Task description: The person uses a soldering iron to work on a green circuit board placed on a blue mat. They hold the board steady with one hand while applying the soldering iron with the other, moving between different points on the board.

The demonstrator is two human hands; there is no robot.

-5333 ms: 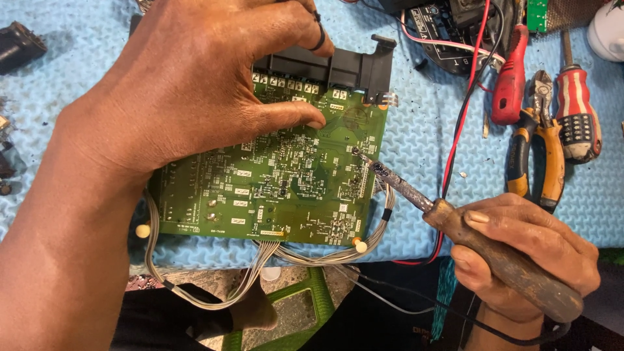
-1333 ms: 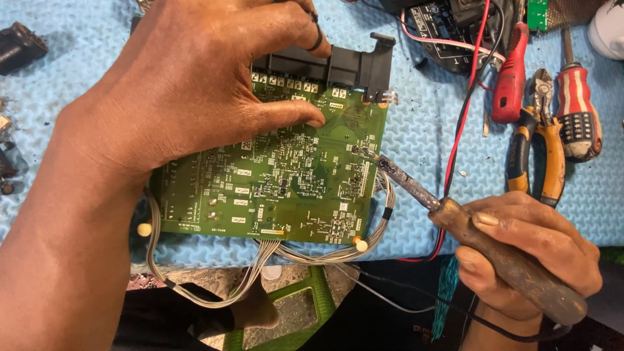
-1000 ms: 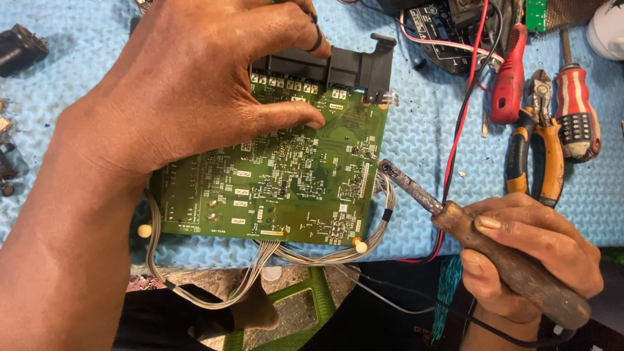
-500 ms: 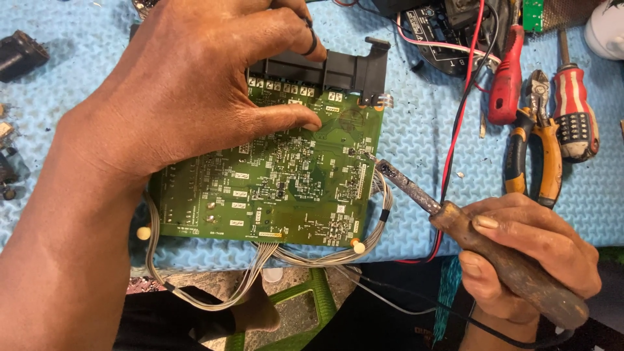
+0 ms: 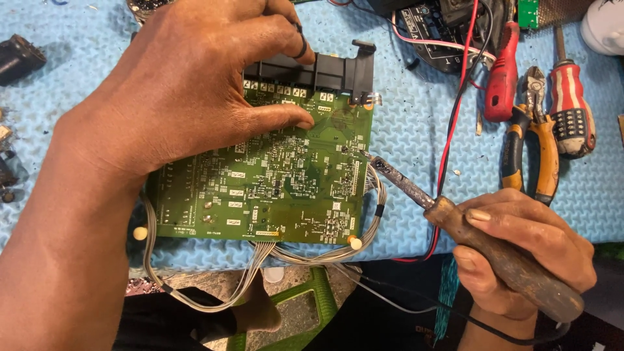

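From the head view, the left hand presses flat on the green board, fingers spread, gripping nothing. The board lies on the blue mat. The right hand is closed around the soldering iron — its tip has come back to touch the board's right edge, after lifting away a moment ago.

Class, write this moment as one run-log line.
left hand: pressing green circuit board | right hand: gripping soldering iron, tip at board's right edge | surface: blue mat

Green circuit board lies flat; wooden-handled soldering iron touches its edge.
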